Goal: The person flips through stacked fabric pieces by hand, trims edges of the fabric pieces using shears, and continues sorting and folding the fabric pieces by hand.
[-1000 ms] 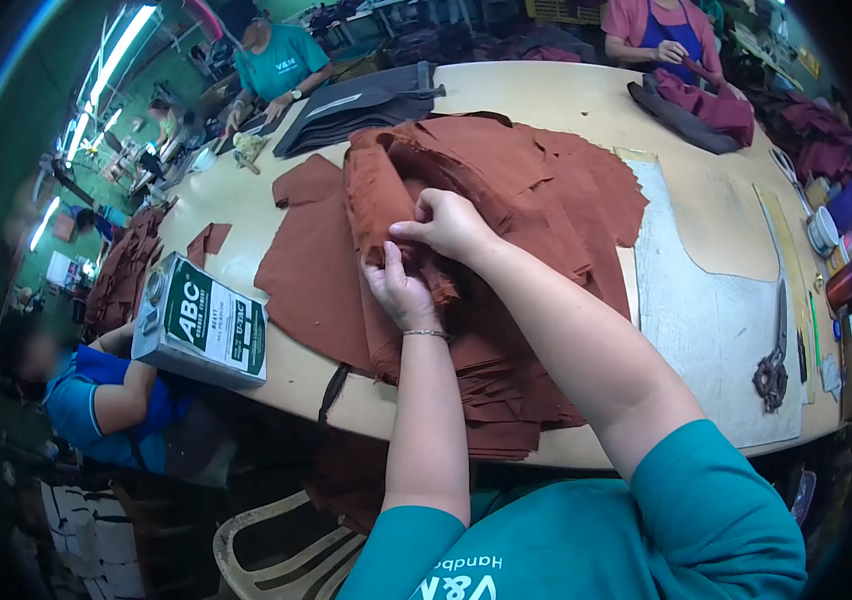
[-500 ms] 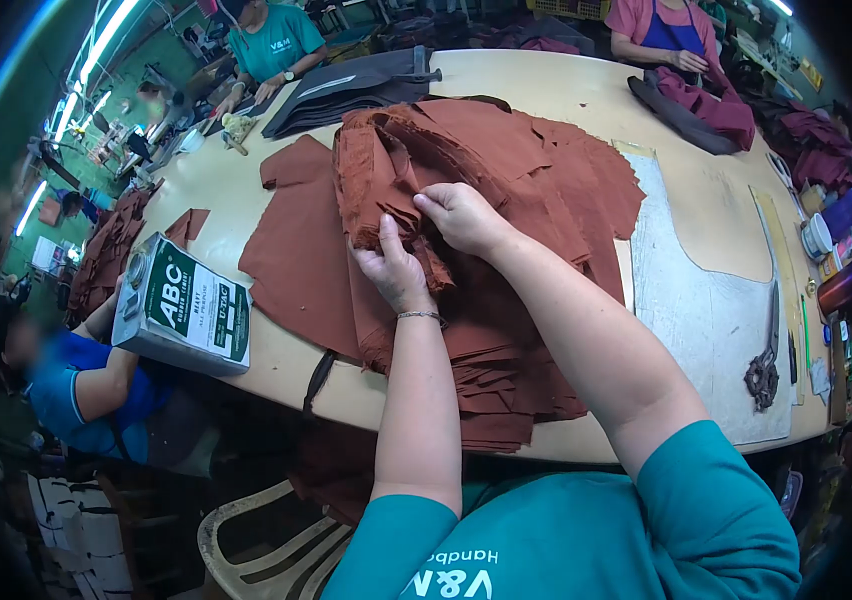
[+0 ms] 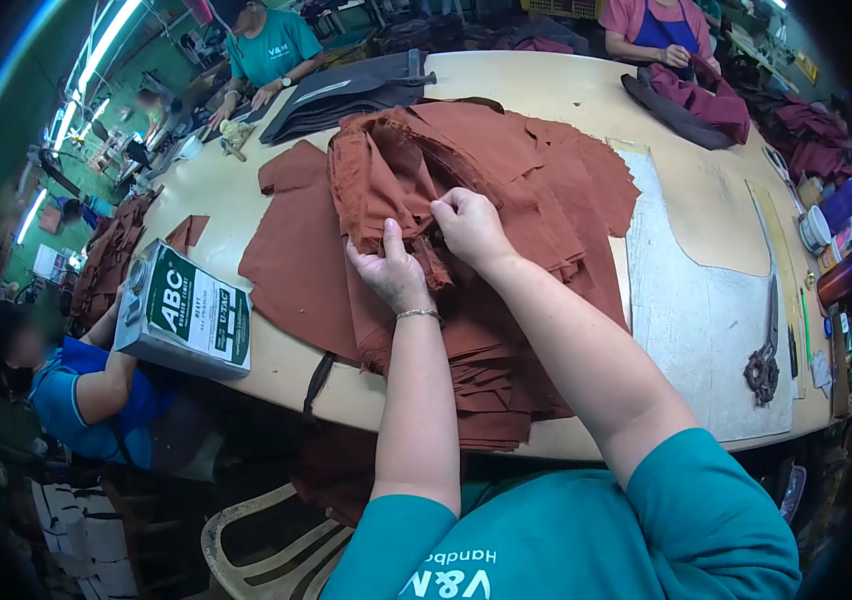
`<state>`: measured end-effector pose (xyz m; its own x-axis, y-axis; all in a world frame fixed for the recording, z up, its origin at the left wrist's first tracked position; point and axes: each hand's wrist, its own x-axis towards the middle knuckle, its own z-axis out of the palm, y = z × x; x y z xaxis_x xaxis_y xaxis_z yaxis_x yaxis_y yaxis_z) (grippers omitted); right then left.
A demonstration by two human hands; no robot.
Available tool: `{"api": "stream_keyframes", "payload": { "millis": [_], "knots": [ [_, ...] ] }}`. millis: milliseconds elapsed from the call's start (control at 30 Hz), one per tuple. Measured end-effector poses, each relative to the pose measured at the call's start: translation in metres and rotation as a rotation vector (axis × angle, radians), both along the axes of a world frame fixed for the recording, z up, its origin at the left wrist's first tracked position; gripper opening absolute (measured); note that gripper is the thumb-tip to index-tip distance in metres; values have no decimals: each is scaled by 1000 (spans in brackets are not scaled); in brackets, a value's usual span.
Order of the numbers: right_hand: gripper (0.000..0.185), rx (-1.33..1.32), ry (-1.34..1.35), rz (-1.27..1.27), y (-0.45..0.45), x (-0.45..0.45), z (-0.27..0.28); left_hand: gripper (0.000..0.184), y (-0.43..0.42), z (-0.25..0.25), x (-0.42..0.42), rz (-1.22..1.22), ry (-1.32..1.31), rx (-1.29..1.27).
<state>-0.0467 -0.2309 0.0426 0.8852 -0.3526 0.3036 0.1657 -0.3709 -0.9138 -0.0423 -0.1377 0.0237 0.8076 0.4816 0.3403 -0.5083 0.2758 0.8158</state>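
Note:
A large pile of rust-brown cut fabric (image 3: 536,165) lies on the table before me, its layers frayed along the edges. My left hand (image 3: 393,272) grips the folded stack of fabric from the near side, thumb on top and fingers hidden underneath. Just to the right, my right hand (image 3: 469,228) pinches an edge of the same fabric, fingers curled with the tips together. Between the hands the cloth opens into loose folds. More stacked layers hang toward the table's front edge, below my wrists.
A metal can labelled ABC (image 3: 186,310) stands at the left edge beside a seated person (image 3: 86,385). On the right lie a pale pattern sheet (image 3: 696,330) and dark scissors (image 3: 764,365). Dark fabric (image 3: 346,100) is stacked at the back; co-workers stand across the table (image 3: 506,75).
My right hand has shifted slightly right, drawing the fabric edge with it. The fold between my hands looks smoother and wider. My left hand stays nearly in place.

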Motion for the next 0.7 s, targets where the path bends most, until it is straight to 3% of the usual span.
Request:
{"api": "stream_keyframes", "payload": {
  "millis": [233, 367, 467, 567, 700],
  "knots": [
    [21, -27, 12, -223, 1, -9, -5, 37, 4, 1, -2, 79, 50, -112],
    [14, -133, -6, -159, -1, -11, -8, 35, 8, -3, 2, 57, 26, -161],
    [13, -543, -380, -159, 4, -20, 10, 34, 3, -7, 1, -7, -60, -125],
    [18, -826, -294, 354, -5, -26, 25, 33, 1, -5, -2, -5, -43, -66],
    [21, -971, 20, 633, -15, -30, 37, 31, 3, -4, -2, 18, -68, -69]
  ]
}}
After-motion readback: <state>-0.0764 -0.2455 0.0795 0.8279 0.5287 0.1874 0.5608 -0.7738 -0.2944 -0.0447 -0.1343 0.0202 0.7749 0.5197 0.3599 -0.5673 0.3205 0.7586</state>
